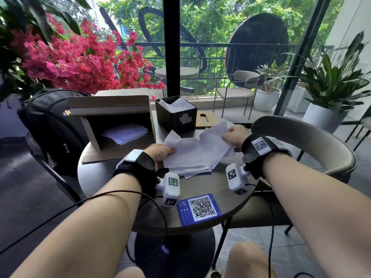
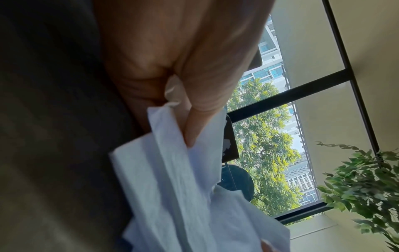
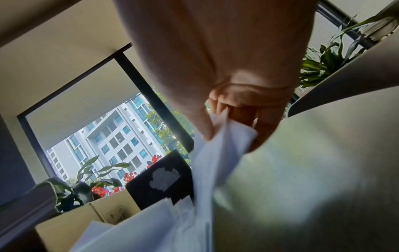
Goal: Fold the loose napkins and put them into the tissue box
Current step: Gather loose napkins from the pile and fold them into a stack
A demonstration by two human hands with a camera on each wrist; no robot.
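Both hands, the left hand (image 1: 160, 152) and right hand (image 1: 235, 135), pinch one napkin (image 1: 192, 151) over a loose pile mid-surface. Tissue box (image 1: 176, 115) stands at the far edge, cardboard box (image 1: 112, 121) beside it at the far-left edge. QR card (image 1: 199, 209) lies at the near edge.

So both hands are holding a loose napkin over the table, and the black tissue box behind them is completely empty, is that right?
Not quite: the black tissue box is not empty. The head view shows white napkins already sticking up inside its open top. The rest holds: the left hand and the right hand each grip the loose napkin over the table.
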